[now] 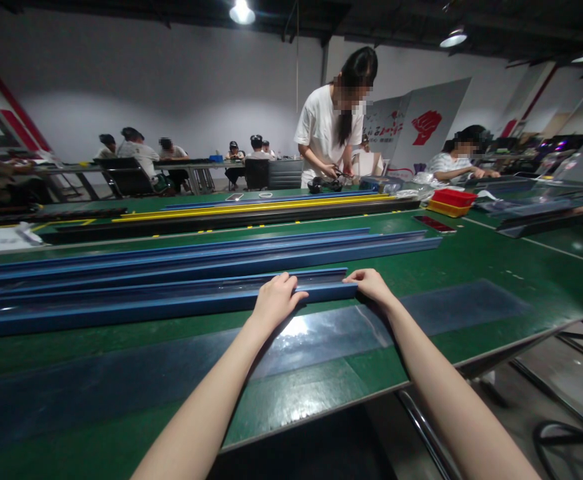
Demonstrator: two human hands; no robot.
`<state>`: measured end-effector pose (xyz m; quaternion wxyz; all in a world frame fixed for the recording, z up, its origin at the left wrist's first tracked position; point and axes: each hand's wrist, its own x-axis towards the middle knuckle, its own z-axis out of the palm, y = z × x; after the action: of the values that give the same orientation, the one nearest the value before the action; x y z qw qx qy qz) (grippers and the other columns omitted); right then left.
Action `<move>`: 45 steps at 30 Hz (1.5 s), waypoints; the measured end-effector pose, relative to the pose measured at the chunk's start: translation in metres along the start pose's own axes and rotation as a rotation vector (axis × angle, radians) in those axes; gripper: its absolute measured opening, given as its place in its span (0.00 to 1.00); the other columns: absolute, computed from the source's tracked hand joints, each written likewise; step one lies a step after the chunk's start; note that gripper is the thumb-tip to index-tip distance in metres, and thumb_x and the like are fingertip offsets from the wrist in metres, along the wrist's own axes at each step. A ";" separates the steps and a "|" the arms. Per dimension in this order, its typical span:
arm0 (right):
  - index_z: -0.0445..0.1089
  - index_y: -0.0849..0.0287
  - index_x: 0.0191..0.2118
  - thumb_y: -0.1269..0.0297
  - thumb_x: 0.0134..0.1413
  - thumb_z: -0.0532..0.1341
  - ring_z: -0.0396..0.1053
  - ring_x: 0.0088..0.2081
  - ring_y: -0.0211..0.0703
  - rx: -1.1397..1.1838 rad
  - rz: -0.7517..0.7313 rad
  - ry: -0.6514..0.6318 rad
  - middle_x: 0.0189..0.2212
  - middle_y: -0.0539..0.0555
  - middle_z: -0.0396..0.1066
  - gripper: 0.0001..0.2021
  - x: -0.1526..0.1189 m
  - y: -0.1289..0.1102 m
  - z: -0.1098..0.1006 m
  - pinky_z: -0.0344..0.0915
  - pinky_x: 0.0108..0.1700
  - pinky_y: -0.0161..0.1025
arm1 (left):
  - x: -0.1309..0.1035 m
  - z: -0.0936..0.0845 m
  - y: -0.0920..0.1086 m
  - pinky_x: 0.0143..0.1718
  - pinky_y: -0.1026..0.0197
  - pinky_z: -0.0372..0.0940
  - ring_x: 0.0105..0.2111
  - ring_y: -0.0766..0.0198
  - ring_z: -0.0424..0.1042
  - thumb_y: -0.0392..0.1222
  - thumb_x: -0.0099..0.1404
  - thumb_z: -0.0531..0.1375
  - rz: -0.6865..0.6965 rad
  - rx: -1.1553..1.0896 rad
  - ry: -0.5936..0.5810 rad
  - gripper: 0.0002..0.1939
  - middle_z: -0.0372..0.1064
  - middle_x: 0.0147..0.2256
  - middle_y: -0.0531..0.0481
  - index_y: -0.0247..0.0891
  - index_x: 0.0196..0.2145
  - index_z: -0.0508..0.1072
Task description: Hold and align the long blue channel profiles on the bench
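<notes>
The nearest blue channel [146, 308] lies lengthwise on the green desk [471, 263], running off to the left side of the view. The left hand [277, 300] grasps its wall near the right end, fingers over the top edge and thumb on the near side. The right hand [371, 285] has a fingertip grip on the very end of that channel. In front of the channel, a clear strip [321, 341] lies flat under both forearms, reaching past it to the right. Just behind the channel is a pair of blue channels [321, 257]; farther behind it, a yellow strip [271, 208]. Behind it and to the right are a phone [435, 224] and a red tray [454, 197]. Well beyond the channel, a standing person [328, 127] in a white shirt looks down.
</notes>
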<state>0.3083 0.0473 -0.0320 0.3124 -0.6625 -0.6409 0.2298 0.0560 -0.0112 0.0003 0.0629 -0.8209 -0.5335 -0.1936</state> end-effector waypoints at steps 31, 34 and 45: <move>0.73 0.58 0.24 0.56 0.38 0.61 0.69 0.30 0.41 -0.034 0.002 0.004 0.24 0.53 0.73 0.11 0.000 -0.003 0.001 0.58 0.29 0.33 | -0.001 0.002 0.000 0.32 0.64 0.58 0.35 0.62 0.66 0.52 0.62 0.52 0.042 0.080 0.010 0.14 0.66 0.34 0.49 0.39 0.31 0.66; 0.72 0.59 0.23 0.56 0.40 0.59 0.68 0.29 0.41 -0.029 -0.018 -0.006 0.23 0.53 0.72 0.12 -0.001 -0.005 -0.001 0.58 0.29 0.33 | -0.002 0.005 0.000 0.33 0.62 0.59 0.36 0.61 0.66 0.52 0.64 0.50 0.067 0.109 0.008 0.14 0.67 0.34 0.49 0.38 0.33 0.66; 0.69 0.59 0.26 0.56 0.45 0.54 0.64 0.21 0.36 0.027 -0.061 0.000 0.20 0.50 0.69 0.13 -0.004 -0.008 -0.006 0.59 0.28 0.33 | -0.004 0.011 -0.003 0.37 0.60 0.59 0.42 0.60 0.64 0.48 0.65 0.50 0.162 0.123 0.048 0.13 0.68 0.41 0.47 0.37 0.37 0.66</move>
<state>0.3070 0.0428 -0.0227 0.3281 -0.6385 -0.6576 0.2287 0.0544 -0.0099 -0.0115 0.1415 -0.8512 -0.4745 -0.1742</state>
